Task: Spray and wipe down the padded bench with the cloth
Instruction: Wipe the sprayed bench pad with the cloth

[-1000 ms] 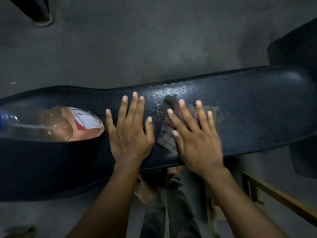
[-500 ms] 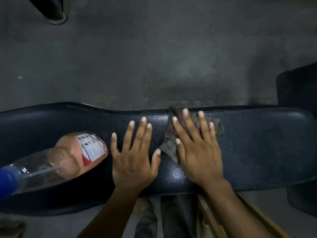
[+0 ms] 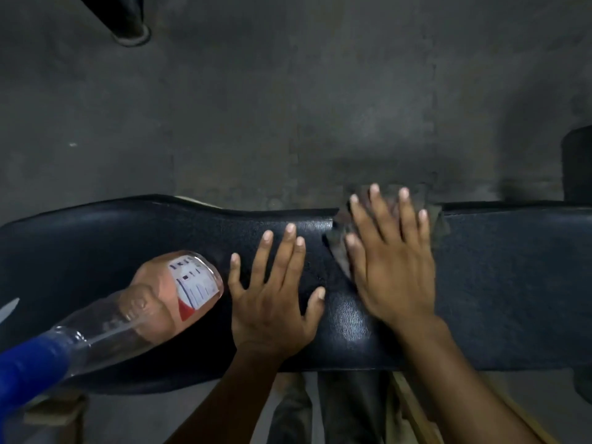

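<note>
Cloth (image 3: 440, 224), thin and limp, lies at the bench's (image 3: 512, 283) far edge under the right hand (image 3: 389, 261), fingers spread flat; likely bunches unless pressed. Left hand (image 3: 272, 293) rests splayed beside it.

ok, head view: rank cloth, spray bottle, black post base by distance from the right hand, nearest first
1. cloth: directly under the right hand, pressed flat at the bench's far edge.
2. spray bottle: lying on the bench, beyond the left hand, to its left.
3. black post base: on the floor, far upper left.
</note>
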